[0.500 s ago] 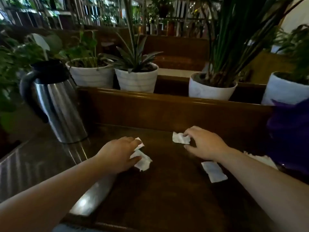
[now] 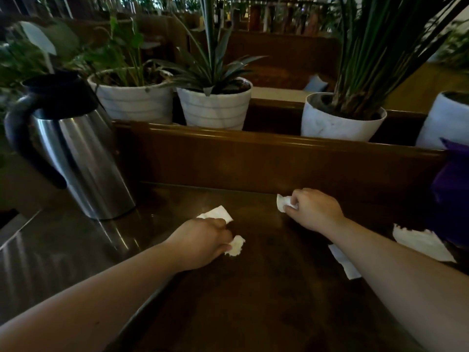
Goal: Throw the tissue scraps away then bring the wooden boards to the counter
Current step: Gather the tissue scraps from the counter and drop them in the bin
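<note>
My left hand point(image 2: 203, 241) rests on a dark wooden board point(image 2: 253, 301), fingers closed around a crumpled white tissue scrap point(image 2: 235, 246). A flat tissue scrap point(image 2: 218, 213) lies just beyond its knuckles. My right hand point(image 2: 313, 212) is further back and pinches another crumpled scrap point(image 2: 283, 203) at the board's far edge. A flat scrap point(image 2: 345, 262) shows partly under my right forearm. A larger white tissue point(image 2: 421, 243) lies at the right edge.
A steel jug point(image 2: 83, 161) with a black handle stands at the left on the glossy table point(image 2: 38, 250). A wooden ledge point(image 2: 253, 141) behind carries several white plant pots point(image 2: 215, 107). Something purple point(image 2: 454, 184) sits at the far right.
My left hand has bunched its scrap into a wad, and a flat scrap now shows beyond the knuckles. My right hand has closed on the far scrap and crumpled it.
</note>
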`<state>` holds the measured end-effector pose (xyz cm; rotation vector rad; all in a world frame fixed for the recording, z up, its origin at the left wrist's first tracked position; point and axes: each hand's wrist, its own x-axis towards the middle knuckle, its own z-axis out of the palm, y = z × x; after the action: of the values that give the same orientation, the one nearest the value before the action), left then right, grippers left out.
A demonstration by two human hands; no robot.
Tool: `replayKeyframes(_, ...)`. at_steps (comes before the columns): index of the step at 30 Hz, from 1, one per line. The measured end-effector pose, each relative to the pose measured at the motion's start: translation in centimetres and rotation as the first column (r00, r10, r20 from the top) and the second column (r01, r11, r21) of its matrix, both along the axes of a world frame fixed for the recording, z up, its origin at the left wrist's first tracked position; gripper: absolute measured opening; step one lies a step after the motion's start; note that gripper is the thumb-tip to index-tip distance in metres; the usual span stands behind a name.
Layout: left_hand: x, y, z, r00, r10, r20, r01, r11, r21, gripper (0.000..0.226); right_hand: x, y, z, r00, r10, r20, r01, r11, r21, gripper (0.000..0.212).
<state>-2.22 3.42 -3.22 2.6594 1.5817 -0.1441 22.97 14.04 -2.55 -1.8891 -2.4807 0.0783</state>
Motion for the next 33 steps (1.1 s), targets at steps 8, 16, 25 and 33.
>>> replayKeyframes(8,-0.6,1.5,2.8,0.973,0.175,0.150,-0.201,0.962,0.183,0.025,0.1,0.8,-0.1,0.998,-0.005,-0.068,-0.001,0.995,-0.097,0.018)
replayKeyframes(16,-0.5,3.0,0.8,0.956,0.292,-0.016,-0.291,0.956,0.036,0.038,1.6,-0.8,0.7,0.961,0.168,-0.219,-0.201,0.970,-0.137,0.006)
replayKeyframes(25,2.8,3.6,0.7,0.981,0.192,-0.032,-0.188,0.977,0.101,0.023,8.2,-4.3,2.4,0.959,0.182,-0.217,-0.210,0.971,-0.113,0.005)
replayKeyframes(33,10.7,3.5,2.9,0.967,-0.072,0.246,0.035,0.987,0.154,0.022,13.7,-7.9,1.6,0.976,0.213,-0.039,-0.217,0.959,-0.183,0.006)
